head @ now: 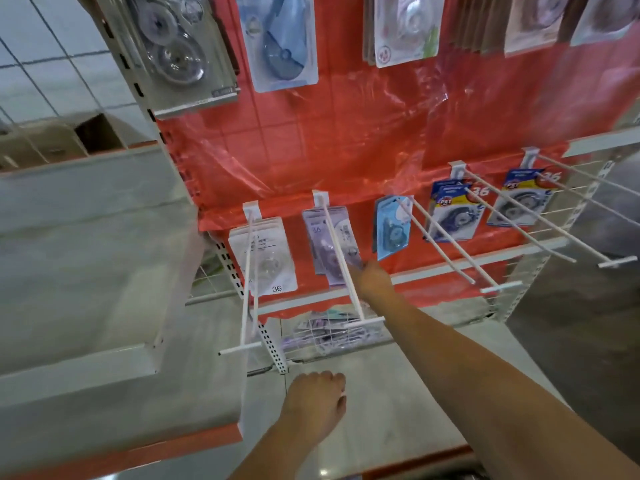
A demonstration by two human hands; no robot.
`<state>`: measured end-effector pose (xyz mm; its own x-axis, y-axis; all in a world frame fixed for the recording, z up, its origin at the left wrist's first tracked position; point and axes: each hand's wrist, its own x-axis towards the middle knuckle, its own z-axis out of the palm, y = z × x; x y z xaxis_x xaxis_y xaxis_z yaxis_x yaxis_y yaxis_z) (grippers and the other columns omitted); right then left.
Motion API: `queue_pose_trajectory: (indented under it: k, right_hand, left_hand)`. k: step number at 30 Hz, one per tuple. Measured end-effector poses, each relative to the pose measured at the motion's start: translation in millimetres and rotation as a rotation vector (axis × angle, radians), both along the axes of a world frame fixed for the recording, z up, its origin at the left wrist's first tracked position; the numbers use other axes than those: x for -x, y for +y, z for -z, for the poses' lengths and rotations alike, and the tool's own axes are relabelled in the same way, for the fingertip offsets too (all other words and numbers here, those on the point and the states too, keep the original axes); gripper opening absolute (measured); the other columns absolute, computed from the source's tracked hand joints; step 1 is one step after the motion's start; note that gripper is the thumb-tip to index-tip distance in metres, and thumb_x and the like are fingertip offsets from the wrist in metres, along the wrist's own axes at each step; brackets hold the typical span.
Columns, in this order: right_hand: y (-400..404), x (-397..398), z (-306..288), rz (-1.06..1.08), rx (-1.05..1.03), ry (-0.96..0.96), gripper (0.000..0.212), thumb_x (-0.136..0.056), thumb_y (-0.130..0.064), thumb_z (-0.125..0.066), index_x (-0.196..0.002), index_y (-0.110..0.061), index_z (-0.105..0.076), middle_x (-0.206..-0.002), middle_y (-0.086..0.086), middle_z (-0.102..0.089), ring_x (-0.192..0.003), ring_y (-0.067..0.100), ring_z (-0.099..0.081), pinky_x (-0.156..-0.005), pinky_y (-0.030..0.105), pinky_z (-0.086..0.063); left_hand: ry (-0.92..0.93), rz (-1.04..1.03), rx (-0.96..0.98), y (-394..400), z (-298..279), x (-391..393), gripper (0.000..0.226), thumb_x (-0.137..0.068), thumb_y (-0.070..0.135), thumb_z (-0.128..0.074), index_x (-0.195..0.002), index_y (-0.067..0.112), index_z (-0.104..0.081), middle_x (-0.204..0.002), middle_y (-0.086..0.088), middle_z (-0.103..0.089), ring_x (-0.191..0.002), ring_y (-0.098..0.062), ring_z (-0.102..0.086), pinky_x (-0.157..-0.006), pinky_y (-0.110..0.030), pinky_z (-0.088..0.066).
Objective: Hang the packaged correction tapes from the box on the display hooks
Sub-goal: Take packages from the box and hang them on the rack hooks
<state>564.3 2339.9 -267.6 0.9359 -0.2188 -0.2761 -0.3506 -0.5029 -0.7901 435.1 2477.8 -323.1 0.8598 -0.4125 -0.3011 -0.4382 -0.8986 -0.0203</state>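
Currently the right hand [372, 278] is up at the second hook [341, 258] from the left, fingers on the lower corner of the purple packs [329, 244] hanging there; looks like a pinch on the front pack, though the fingertips are partly hidden behind it. Left hand [315, 401] hovers low over the grey shelf [381, 393], fingers loosely curled, holding nothing.

Hook row, left to right:
- white packs [265, 258], marked 36, at the back of the first hook [246, 282]
- purple packs on the second hook, also pushed to the back
- light blue pack [391, 228] on the third hook, turned edge-on
- two sets of blue-and-yellow packs [453, 213], "PET" and 36 readable, on the next two hooks

All hang against red plastic sheeting [346, 140] over the grid panel. Hooks are mostly bare toward the front ends.

More purple and teal packs lie loose in a wire basket [332, 336] right under the second hook. Bigger blister packs [280, 39] hang on the upper row. A cardboard box [41, 143] sits far left behind the wire mesh, contents not visible.
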Motion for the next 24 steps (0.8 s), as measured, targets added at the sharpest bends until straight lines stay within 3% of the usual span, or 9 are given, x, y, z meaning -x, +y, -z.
queue_pose_trajectory:
  k: [2, 6, 12, 24]
  right_hand:
    - [-15.0, 8.1, 5.2, -0.046, 0.108, -0.026, 0.057, -0.095, -0.045, -0.048, -0.132, -0.002, -0.045, -0.13, 0.019, -0.054, -0.117, 0.034, -0.054, -0.095, 0.038, -0.045]
    - [-68.7, 54.4, 36.8, -0.148, 0.388, 0.043, 0.056, -0.097, -0.032, -0.048, -0.143, -0.005, -0.027, -0.141, 0.017, -0.039, -0.127, 0.035, -0.043, -0.1, 0.042, -0.039]
    - [-167.9, 147.4, 99.4, -0.444, 0.689, 0.215, 0.05, -0.1, -0.03, -0.042, -0.143, -0.01, -0.028, -0.142, 0.011, -0.036, -0.127, 0.029, -0.04, -0.099, 0.039, -0.04]
    - [-294.7, 228.6, 227.4, -0.692, 0.663, 0.441, 0.039, -0.097, -0.025, -0.045, -0.131, -0.007, -0.041, -0.134, 0.014, -0.048, -0.124, 0.032, -0.045, -0.1, 0.04, -0.04]
  left_hand:
    - [-0.026, -0.015, -0.01, -8.8, -3.7, -15.8, 0.033, -0.098, 0.031, -0.039, -0.125, 0.016, -0.051, -0.122, -0.006, -0.059, -0.109, -0.026, -0.057, -0.089, -0.036, -0.045]
    - [-0.1, -0.029, 0.083, -39.3, 0.9, -30.1, 0.044, -0.097, 0.035, -0.042, -0.137, 0.018, -0.038, -0.131, -0.006, -0.053, -0.118, -0.025, -0.052, -0.093, -0.036, -0.044]
    - [-0.033, -0.045, 0.134, -108.9, 41.2, -2.3, 0.048, -0.095, 0.035, -0.046, -0.14, 0.018, -0.036, -0.137, -0.006, -0.048, -0.124, -0.025, -0.046, -0.098, -0.036, -0.041]
    - [0.241, -0.248, -0.035, -188.3, 162.2, 93.7, 0.039, -0.097, 0.031, -0.043, -0.134, 0.019, -0.04, -0.13, -0.005, -0.051, -0.119, -0.025, -0.048, -0.095, -0.038, -0.043]
